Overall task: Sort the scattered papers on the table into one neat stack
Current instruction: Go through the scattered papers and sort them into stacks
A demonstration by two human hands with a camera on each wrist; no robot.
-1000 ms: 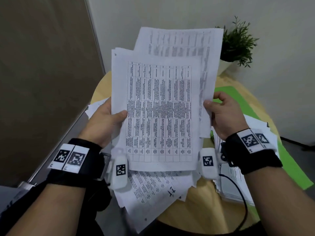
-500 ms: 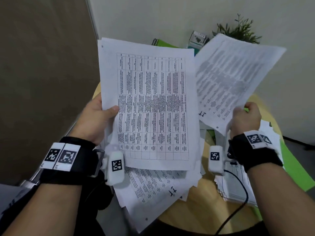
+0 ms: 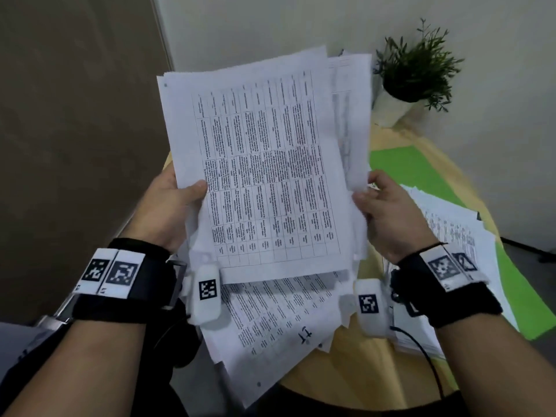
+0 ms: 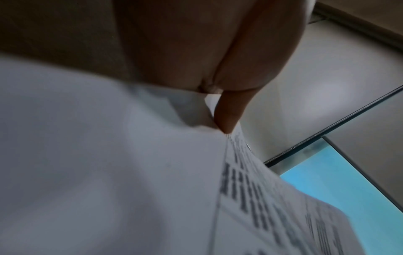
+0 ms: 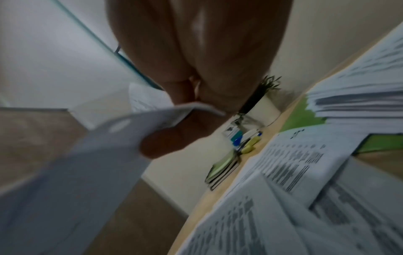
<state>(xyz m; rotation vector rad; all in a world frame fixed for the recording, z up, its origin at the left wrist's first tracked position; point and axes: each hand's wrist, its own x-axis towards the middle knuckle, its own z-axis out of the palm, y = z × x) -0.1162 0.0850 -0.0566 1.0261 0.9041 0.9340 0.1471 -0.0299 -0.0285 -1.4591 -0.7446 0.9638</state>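
Note:
I hold a bundle of printed sheets [image 3: 264, 164] upright above the round wooden table [image 3: 361, 368]; a page with a table grid faces me. My left hand [image 3: 177, 200] grips the bundle's left edge, thumb on the front, the same thumb pressing paper [image 4: 109, 155] in the left wrist view. My right hand [image 3: 382, 206] pinches the right edge, where a sheet [image 3: 352, 121] stands behind the others, offset to the right. The right wrist view shows that sheet [image 5: 98, 155] pinched under my thumb. Loose printed pages [image 3: 279, 320] lie below the bundle.
A thick pile of papers [image 3: 457, 245] lies on a green mat [image 3: 421, 173] at the right. A potted plant [image 3: 412, 76] stands at the table's back. Pens and a notebook [image 5: 222, 170] lie at the far rim. A brown panel [image 3: 75, 130] stands at the left.
My right hand swung its separate sheet from out at the right back against the bundle's right edge. The bundle has tilted slightly to the right.

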